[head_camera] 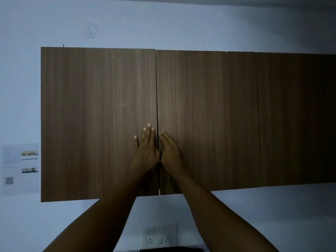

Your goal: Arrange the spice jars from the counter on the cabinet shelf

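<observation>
Wall cabinet (200,115) closed, both wood-grain doors meeting at the centre seam; contents hidden, and no spice jars in view, so I cannot tell where they are. Left hand (146,153) flat on left door (91,124), fingers straight, little finger splayed. Right hand (171,153) flat on right door (209,110), fingers straight and together, beside the seam.

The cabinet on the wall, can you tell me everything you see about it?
The cabinet is a wide wall unit hanging on a pale wall, faced in brown wood-grain panels with no handles showing. Its doors look shut, with a thin dark gap running down between the two left ones. The left hand lies flat on the left door and the right hand on the next one, both beside that gap, fingers straight. Nothing inside it can be seen.
</observation>
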Action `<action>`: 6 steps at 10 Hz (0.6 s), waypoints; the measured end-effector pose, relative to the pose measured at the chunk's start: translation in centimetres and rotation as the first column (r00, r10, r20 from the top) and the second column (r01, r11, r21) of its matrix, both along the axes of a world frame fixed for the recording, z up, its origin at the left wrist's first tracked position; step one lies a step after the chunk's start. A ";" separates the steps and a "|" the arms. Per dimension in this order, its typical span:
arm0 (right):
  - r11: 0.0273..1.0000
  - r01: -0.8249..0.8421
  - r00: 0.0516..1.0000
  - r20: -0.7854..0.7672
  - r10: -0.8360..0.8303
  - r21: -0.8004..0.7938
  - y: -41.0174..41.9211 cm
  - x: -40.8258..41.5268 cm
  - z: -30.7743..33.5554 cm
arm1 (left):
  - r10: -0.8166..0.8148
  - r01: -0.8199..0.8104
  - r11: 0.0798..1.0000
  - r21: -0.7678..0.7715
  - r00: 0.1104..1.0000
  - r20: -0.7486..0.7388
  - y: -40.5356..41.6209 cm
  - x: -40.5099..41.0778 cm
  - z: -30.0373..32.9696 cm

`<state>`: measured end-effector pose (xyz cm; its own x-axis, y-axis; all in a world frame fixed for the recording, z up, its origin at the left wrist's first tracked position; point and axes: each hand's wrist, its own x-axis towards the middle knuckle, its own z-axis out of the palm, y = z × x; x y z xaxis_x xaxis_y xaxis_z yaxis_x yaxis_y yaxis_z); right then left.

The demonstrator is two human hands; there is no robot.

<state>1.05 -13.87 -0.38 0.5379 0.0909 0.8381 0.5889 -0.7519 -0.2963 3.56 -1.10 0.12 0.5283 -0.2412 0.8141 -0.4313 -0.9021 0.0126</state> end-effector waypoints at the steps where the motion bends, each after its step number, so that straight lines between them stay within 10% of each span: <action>1: 1.000 0.022 0.999 -0.039 -0.022 0.007 0.0 1.1 -0.4 | 0.005 -0.004 1.000 0.018 0.997 -0.074 0.0 0.2 0.6; 4: 0.950 0.268 0.963 0.083 -0.258 -0.158 -0.3 0.3 0.6 | 0.008 -0.007 0.999 0.041 1.000 -0.025 1.1 -1.9 2.1; 6: 0.855 0.518 0.821 0.295 -0.488 -0.026 0.2 -1.3 3.8 | 0.178 -0.179 0.983 -0.033 0.913 0.366 1.2 -3.7 4.1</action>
